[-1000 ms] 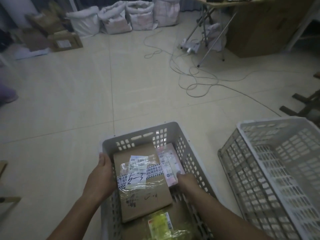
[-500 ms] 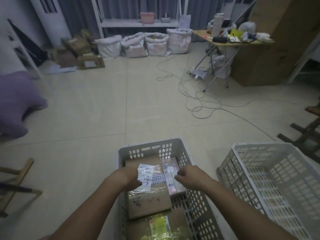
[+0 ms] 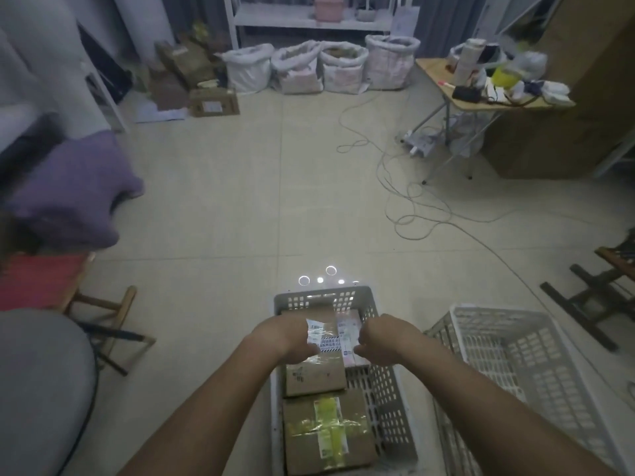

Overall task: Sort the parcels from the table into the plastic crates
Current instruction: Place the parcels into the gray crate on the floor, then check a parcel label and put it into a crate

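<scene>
**Both hands working over parcels in the grey crate**

The person is reaching both arms down into the grey perforated plastic crate (image 3: 390, 383) standing on the pale tiled floor (image 3: 240, 207). The left hand (image 3: 285, 336) is hovering over the left edge of the brown cardboard parcel wrapped in clear tape with a white shipping label (image 3: 318, 369), its fingers curled downward at the parcel's side. Whether they are actually clamping the box or only resting against it I cannot tell, since the fingertips are hidden under the knuckles. The right hand (image 3: 381, 340) is sitting with its fingers bent over the small pink-and-white labelled box (image 3: 348, 329), which is standing wedged between the brown parcel and the crate's right wall; here too the contact is hidden, so the hold cannot be confirmed.

The placing looks deliberate: the slim pink box is filling the narrow gap beside the wider parcel, and both hands seem to be squaring the two together so they pack snugly. Nearer the camera, a larger cardboard parcel crossed with yellow-green tape (image 3: 328, 431) is lying flat in the same crate, taking up its near end.

To the right, well apart from the hands, a white plastic lattice crate (image 3: 515, 341) is standing with no parcels visible inside, probably being kept for a different class of parcel. The table with the unsorted parcels is not identifiable here.
</scene>
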